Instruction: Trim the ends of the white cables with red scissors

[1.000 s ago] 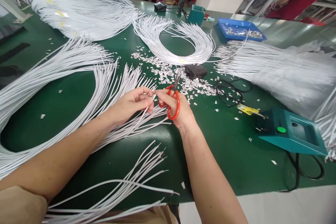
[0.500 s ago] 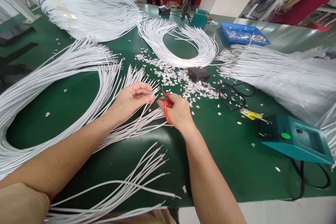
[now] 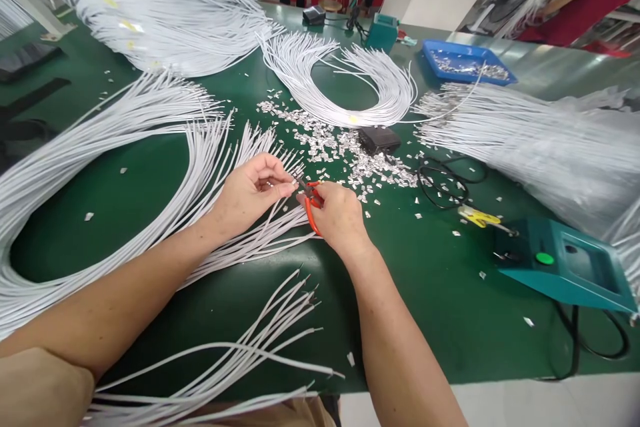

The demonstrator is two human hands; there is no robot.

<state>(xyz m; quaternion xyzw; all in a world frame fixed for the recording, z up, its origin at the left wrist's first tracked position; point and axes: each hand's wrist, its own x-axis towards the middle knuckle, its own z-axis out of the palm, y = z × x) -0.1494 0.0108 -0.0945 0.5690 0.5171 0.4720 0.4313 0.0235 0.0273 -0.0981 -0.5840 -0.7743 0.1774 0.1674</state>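
My left hand pinches the end of a white wire between thumb and forefinger, with a small pale bit showing at the fingertips. In my right hand is a pair of red-handled pliers. Their dark jaws point left and reach the left fingertips; whether they bite on the wire end is too small to tell. Under and beside the left hand lie white wires with bare ends. A scatter of small silver metal pieces lies just beyond both hands.
Nearer me lies a loose bunch of wires. Coiled bundles and a big stack stand behind. At right are a teal machine, a yellow clip, and bagged wires. A black block and blue tray sit farther back.
The pliers have swung left, so their jaws now reach the left fingertips. My right hand shifted slightly left. The left hand stays nearly in place, still pinching.
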